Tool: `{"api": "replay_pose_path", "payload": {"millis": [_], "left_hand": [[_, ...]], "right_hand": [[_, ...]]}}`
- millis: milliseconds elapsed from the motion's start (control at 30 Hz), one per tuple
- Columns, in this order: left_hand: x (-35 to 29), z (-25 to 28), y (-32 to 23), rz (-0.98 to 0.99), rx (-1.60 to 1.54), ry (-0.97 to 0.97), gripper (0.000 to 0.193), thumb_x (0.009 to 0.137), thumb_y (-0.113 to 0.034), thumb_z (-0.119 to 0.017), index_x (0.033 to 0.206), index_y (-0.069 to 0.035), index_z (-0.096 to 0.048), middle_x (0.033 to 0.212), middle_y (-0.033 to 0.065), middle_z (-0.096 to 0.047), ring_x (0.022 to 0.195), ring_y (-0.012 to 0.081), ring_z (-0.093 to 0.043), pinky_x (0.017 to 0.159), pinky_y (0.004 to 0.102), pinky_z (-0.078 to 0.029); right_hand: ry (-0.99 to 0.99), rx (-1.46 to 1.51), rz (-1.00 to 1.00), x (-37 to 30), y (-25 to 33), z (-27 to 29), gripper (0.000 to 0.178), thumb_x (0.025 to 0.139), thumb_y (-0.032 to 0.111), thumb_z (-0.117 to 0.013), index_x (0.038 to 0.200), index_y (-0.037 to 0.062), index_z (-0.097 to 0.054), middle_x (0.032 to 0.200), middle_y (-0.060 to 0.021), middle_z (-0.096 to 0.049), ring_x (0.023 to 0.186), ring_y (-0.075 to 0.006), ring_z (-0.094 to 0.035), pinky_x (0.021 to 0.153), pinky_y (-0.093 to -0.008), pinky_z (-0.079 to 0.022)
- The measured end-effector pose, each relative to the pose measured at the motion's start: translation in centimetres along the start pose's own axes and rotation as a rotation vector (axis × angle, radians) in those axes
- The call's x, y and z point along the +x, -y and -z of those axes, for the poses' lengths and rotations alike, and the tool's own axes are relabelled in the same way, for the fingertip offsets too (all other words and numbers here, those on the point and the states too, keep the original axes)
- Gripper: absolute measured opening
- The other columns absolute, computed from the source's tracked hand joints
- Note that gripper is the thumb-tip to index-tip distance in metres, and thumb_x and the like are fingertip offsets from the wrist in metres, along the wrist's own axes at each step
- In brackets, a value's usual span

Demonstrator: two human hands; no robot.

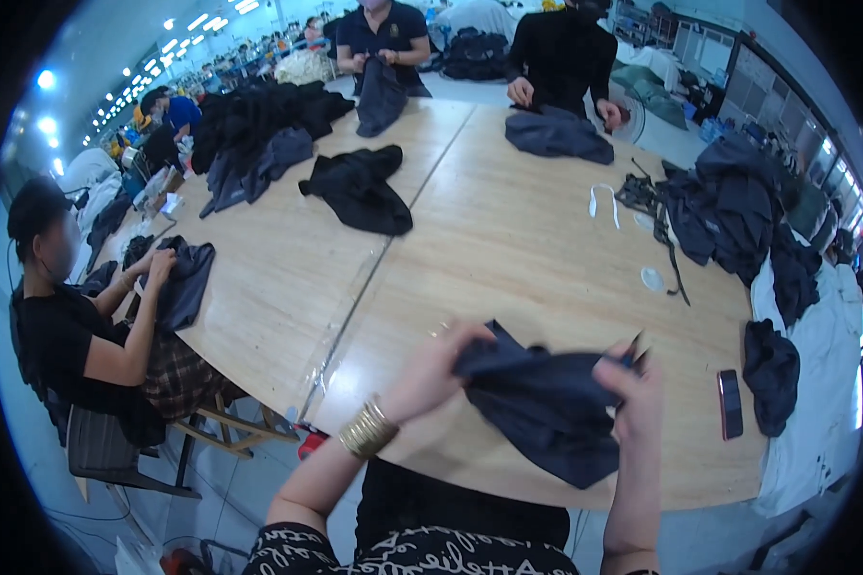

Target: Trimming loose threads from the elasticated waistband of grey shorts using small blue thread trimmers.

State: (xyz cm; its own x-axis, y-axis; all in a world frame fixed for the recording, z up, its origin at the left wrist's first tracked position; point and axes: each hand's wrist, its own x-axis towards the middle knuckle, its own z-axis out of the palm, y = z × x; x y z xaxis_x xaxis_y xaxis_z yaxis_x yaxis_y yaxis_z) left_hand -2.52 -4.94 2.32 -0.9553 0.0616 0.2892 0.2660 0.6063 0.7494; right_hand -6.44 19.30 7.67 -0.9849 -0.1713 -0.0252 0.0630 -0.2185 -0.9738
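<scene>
A dark grey cloth garment (547, 407) is stretched between my hands over the near edge of the table. My left hand (448, 369), with gold bangles at its wrist, is closed on the garment's upper left corner. On the other side my right hand (636, 395) grips the cloth's right edge, thumb on top. A small dark pointed tool (639, 341), likely thread snips, sticks up from the right hand; blur hides its shape. The lower part of the garment hangs loosely toward me.
The wooden table (479, 259) has a dark seam across it. A phone (730, 404) lies at right, beside a dark cloth bundle (771, 374). Dark garments are piled at far right (729, 201) and far left (259, 120). Three co-workers handle dark cloth around the table.
</scene>
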Motion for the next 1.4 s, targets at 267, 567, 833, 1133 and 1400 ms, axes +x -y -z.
{"api": "replay_pose_path", "payload": {"millis": [267, 567, 833, 1133, 1400], "left_hand": [[-1.3, 6.5, 4.2, 0.415, -0.69, -0.007, 0.024, 0.07, 0.003, -0.045, 0.087, 0.005, -0.063, 0.077, 0.0013, -0.062, 0.072, 0.0078, -0.055, 0.068, 0.0194, -0.044], [-1.9, 6.8, 3.9, 0.441, -0.786, -0.076, 0.029, 0.068, 0.003, -0.045, 0.089, 0.007, -0.064, 0.079, 0.0036, -0.064, 0.072, 0.0097, -0.056, 0.07, 0.0197, -0.043], [-2.4, 5.0, 3.6, 0.207, -0.027, 0.322, 0.033, 0.067, 0.0, -0.053, 0.098, -0.002, -0.061, 0.085, 0.0124, -0.064, 0.078, 0.0216, -0.062, 0.073, 0.0299, -0.048], [-2.2, -3.6, 2.2, 0.032, -0.193, 0.29, 0.025, 0.084, -0.018, -0.06, 0.105, -0.004, -0.058, 0.099, 0.011, -0.058, 0.093, 0.0224, -0.055, 0.084, 0.0306, -0.043], [-2.0, -3.4, 1.0, 0.383, -0.782, 0.201, 0.019, 0.089, -0.016, -0.056, 0.093, 0.002, -0.06, 0.083, -0.0065, -0.055, 0.081, 0.0006, -0.045, 0.074, 0.0177, -0.039]], "right_hand": [[-0.2, 0.593, -0.201, 3.0, -0.7, 3.7, 0.008, 0.083, 0.008, -0.056, 0.088, 0.003, -0.056, 0.084, -0.0085, -0.062, 0.078, -0.0199, -0.062, 0.072, -0.0324, -0.052], [-0.164, 0.562, -0.19, 2.3, -1.1, 3.8, 0.008, 0.083, 0.009, -0.056, 0.087, 0.0022, -0.056, 0.083, -0.0084, -0.062, 0.076, -0.0187, -0.062, 0.071, -0.0305, -0.051], [-0.07, -0.006, -0.122, 0.1, -2.0, 1.7, 0.015, 0.076, 0.011, -0.066, 0.084, 0.0042, -0.057, 0.075, -0.0023, -0.061, 0.069, -0.0116, -0.06, 0.067, -0.0249, -0.049], [0.1, 0.015, -0.192, -0.7, -5.3, 3.7, 0.009, 0.074, 0.012, -0.069, 0.072, 0.0065, -0.061, 0.061, 0.0052, -0.056, 0.049, -0.0002, -0.042, 0.043, -0.0166, -0.027], [-0.156, -1.17, 0.181, -0.2, -5.3, 4.6, 0.033, 0.075, 0.017, -0.07, 0.102, 0.0022, -0.058, 0.087, -0.0132, -0.056, 0.074, -0.026, -0.056, 0.067, -0.0347, -0.045]]}}
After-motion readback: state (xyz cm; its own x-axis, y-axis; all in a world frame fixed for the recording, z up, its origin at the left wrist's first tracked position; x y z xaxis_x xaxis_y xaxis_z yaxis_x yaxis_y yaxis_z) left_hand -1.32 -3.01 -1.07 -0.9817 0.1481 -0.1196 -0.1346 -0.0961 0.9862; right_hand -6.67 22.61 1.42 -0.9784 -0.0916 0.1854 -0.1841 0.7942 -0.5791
